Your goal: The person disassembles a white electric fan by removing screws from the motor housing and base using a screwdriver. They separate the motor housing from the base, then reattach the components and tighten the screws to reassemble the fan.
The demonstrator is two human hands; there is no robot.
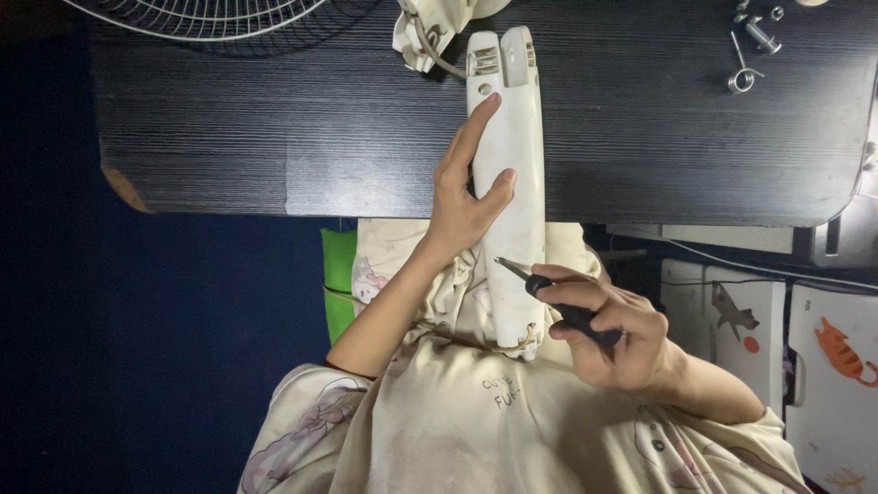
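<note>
Head view shows the left hand (pixel 465 197) wrapped around a long white plastic housing (pixel 514 197) at frame centre, thumb pressed on its face and index finger stretched along its edge, which steadies it. The housing lies lengthwise over the near edge of the dark table (pixel 274 128), its lower end resting against the person's lap. The right hand (pixel 615 338), lower right of centre, pinches a black-handled screwdriver (pixel 558 302), whose tip points at the housing's lower portion. Loose screws (pixel 754 37) lie at upper right, a fan guard (pixel 201 16) at upper left.
</note>
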